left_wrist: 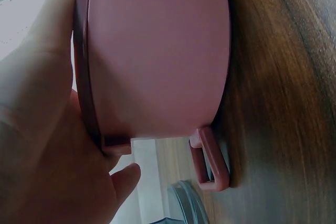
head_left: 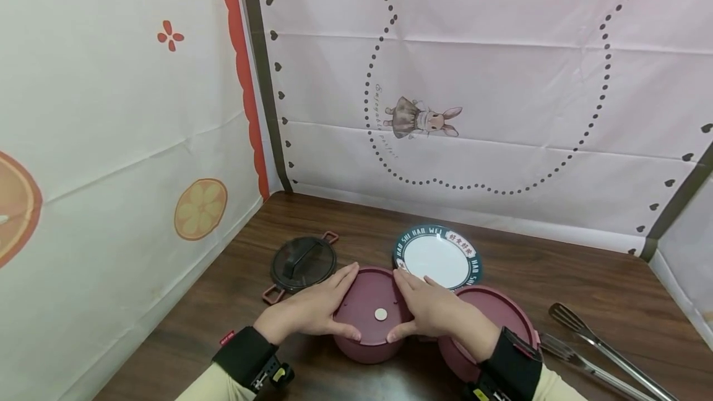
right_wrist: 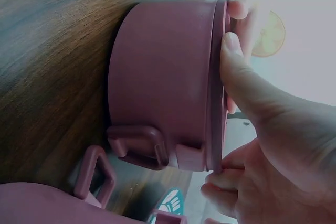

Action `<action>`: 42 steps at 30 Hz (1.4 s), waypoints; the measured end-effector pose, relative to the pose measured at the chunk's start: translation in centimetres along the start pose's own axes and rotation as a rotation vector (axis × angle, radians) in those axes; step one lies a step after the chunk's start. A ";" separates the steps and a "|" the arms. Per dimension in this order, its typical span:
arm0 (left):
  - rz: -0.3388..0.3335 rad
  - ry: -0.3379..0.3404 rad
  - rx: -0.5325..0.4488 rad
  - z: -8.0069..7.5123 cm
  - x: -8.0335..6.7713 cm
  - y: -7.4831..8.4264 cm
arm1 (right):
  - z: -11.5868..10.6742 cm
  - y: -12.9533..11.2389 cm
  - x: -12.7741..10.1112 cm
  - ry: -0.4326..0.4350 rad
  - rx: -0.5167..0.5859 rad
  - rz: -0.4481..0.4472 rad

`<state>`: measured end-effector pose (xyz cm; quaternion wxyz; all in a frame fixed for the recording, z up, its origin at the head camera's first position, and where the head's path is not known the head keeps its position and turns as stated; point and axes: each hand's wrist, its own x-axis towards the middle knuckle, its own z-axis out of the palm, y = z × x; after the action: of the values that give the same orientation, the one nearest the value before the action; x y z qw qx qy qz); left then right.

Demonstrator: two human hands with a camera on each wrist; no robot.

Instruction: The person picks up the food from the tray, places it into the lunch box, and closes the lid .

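The left hand (head_left: 312, 311) is laid over the left side of a maroon lid (head_left: 374, 308), its fingers stretched along the rim and the thumb hooked at the near edge. The right hand (head_left: 431, 311) is set the same way on the right side, fingers straight across the top and the thumb bent at the front rim. In the wrist views the lid is seen pressed onto a maroon lunch box (right_wrist: 157, 82), held between the two hands. The box is stood on the wooden desk (head_left: 557, 277) near its front edge, about midway along. A second maroon container (head_left: 501, 311) is placed just beside it on the right. A round plate (head_left: 437, 257) with a dark lettered rim is found just behind, and a dark glass lid (head_left: 303, 263) with red clips lies to the left rear. Metal tongs (head_left: 601, 342) are laid toward the right front corner.
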<state>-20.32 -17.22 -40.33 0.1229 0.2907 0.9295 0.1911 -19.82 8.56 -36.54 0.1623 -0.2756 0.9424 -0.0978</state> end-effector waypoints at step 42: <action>0.016 0.094 -0.143 0.9 -0.2 -1.3 | 0.6 1.2 0.2 -0.097 0.067 0.040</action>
<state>-20.47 -18.07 -41.68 0.0982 0.2795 0.9158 0.2713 -20.35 9.35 -37.42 0.2186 -0.2558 0.9349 -0.1127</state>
